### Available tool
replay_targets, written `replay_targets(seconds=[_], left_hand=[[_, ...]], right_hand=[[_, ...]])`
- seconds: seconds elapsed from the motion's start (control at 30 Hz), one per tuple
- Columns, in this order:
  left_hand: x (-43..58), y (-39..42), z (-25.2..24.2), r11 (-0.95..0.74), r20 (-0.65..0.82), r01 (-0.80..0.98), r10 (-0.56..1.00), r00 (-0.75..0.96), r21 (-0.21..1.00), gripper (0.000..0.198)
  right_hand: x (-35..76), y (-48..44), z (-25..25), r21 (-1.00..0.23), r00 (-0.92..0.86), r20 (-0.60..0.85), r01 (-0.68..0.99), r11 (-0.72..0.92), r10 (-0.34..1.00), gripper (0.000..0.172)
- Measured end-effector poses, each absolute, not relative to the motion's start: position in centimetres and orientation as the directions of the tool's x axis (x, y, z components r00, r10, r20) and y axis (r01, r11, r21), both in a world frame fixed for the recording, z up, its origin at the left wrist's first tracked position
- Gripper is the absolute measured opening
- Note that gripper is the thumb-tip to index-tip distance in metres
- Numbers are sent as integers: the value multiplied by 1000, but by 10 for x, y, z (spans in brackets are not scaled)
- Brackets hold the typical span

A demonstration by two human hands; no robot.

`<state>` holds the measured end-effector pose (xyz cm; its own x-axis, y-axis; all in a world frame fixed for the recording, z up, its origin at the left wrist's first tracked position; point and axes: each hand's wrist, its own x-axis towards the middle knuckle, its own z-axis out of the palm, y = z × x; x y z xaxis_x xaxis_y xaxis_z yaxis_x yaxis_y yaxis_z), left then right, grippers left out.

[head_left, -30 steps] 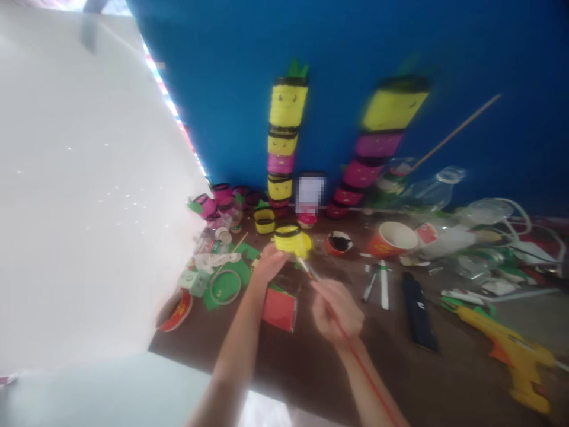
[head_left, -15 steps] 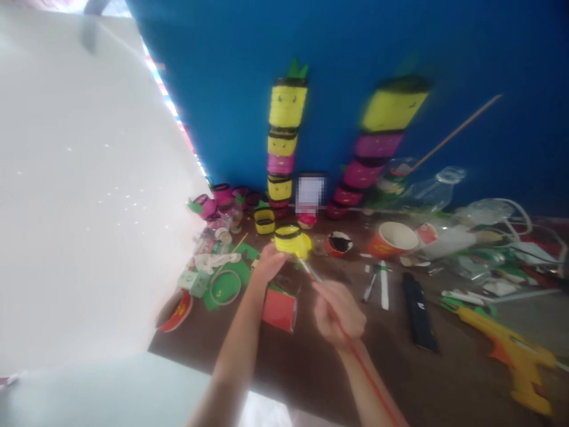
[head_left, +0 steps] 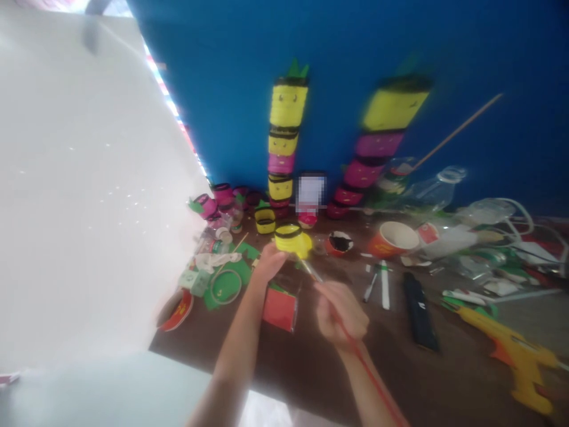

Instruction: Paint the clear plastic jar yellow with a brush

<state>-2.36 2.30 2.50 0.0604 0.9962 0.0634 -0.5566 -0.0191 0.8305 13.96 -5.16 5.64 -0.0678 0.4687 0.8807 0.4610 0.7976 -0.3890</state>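
Observation:
My left hand (head_left: 270, 264) is closed on the near left side of a yellow cup (head_left: 288, 242) with a black band round its rim. The cup is tilted, and a yellow part flares out at its right. In my right hand (head_left: 341, 313) is a thin paintbrush (head_left: 311, 271), its long red handle running back along my forearm. The brush tip is at the cup's lower right edge; whether it touches is too blurred to tell. A red bowl of black paint (head_left: 340, 242) stands right of the cup. Behind, a smaller yellow cup (head_left: 265, 220) stands upright.
Stacked yellow and pink cups (head_left: 281, 148) form a column by the blue wall, and another leaning stack (head_left: 364, 172) is to its right. A red packet (head_left: 280, 308), a black case (head_left: 420, 311) and a yellow glue gun (head_left: 511, 350) lie on the brown table (head_left: 311, 373).
My right hand has shifted very slightly right with the paintbrush. My left hand and the yellow cup look nearly unchanged.

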Motion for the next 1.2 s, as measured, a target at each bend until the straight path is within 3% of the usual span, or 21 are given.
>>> replay_targets(seconds=[0.73, 1.2], left_hand=[[-25, 24, 24, -30, 76, -562, 995, 59, 826, 45], [-26, 26, 18, -40, 75, -543, 996, 42, 839, 43]], right_hand=[[138, -49, 55, -383, -90, 879, 450, 807, 468, 35], [137, -50, 54, -402, -67, 872, 465, 788, 484, 24]])
